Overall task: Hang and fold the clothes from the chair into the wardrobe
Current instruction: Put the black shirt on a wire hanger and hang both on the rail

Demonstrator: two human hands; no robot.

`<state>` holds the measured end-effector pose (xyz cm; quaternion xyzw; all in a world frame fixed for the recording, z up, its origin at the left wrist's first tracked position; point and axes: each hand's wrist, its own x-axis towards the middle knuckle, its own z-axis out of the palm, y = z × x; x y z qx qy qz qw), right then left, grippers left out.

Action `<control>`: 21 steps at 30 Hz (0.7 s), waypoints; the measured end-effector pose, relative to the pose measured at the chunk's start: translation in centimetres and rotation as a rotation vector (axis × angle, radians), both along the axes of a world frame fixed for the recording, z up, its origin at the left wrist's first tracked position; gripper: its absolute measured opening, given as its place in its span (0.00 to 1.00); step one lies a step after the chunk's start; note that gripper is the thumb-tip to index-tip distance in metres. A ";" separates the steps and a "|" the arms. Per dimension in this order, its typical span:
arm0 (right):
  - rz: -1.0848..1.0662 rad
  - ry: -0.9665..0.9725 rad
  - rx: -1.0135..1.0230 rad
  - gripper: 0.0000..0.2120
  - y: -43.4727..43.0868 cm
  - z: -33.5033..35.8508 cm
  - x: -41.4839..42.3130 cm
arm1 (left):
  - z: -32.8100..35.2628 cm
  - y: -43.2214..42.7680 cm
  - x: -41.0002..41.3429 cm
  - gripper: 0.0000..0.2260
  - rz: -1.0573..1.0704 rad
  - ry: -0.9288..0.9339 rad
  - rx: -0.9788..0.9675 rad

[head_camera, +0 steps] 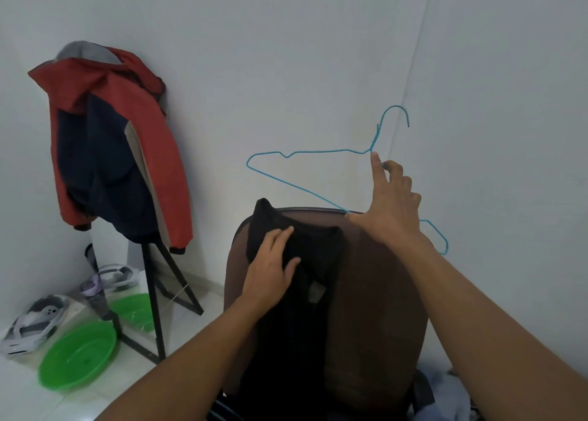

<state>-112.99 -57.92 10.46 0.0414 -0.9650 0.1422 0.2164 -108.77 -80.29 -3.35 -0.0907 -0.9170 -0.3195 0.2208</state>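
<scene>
A black garment (305,280) hangs over the backrest of a brown mesh chair (375,293) in the middle of the view. My left hand (270,267) lies on the garment near its top, fingers spread and pinching the cloth. My right hand (391,204) holds a blue wire hanger (302,151) above the chair's top edge, gripping it just below the hook, with the hook pointing up. More clothes (445,392) lie on the chair seat at the lower right, partly hidden by my right arm.
A red and navy jacket (108,146) hangs over a black-framed standing mirror (152,293) at the left. Two green basins (79,353) and white sandals (31,328) sit on the floor below it. White walls meet in a corner behind the chair.
</scene>
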 end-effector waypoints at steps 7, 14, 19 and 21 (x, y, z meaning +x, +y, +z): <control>0.016 -0.050 -0.005 0.59 0.5 -1.1 0.7 | 2.6 -2.2 -2.5 0.20 0.091 0.086 0.125; 0.008 -0.055 -0.003 0.59 -0.4 -0.7 0.4 | 5.2 -5.4 -5.7 0.24 -0.007 -0.142 -0.047; -0.002 -0.052 -0.003 0.59 -0.9 -0.8 0.3 | 6.4 -6.2 -7.0 0.27 -0.041 -0.212 -0.070; -0.003 -0.054 0.002 0.59 -1.1 -0.8 0.5 | 6.7 -6.3 -7.0 0.31 -0.042 -0.225 -0.071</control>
